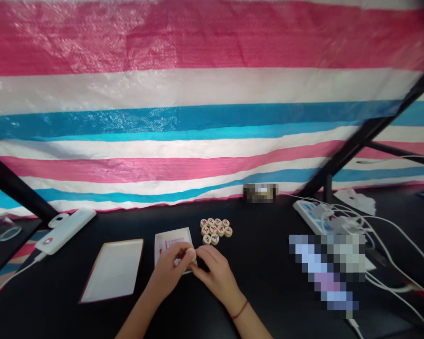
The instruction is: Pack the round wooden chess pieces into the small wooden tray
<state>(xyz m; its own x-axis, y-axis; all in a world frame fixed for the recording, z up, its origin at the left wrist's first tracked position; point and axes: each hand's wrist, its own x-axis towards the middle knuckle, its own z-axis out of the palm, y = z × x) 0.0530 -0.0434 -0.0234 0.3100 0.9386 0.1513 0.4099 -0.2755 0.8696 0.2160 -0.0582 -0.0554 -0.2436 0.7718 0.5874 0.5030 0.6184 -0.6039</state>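
left hand point(170, 269): fingers narrow, thumb and fingertips pinched on a round piece point(190, 254).
round piece: pale, at the left fingertips, over the right edge of the small box point(169, 241), just above the right hand's fingertips.
right hand point(215, 275): fingers curled, tips meeting the left hand's just under the round piece; grip impossible to tell; red cord point(240, 310) at the wrist.
small box: white with pink print, flat on the black table point(268, 292), near half hidden by the left hand.
piece cluster point(216, 230): round, red-marked, just beyond the right hand, apart from it.
white tray point(113, 269): near, left of the small box.
power bank point(65, 230): far left, cable attached.
power strip point(314, 214): far right, among white cables.
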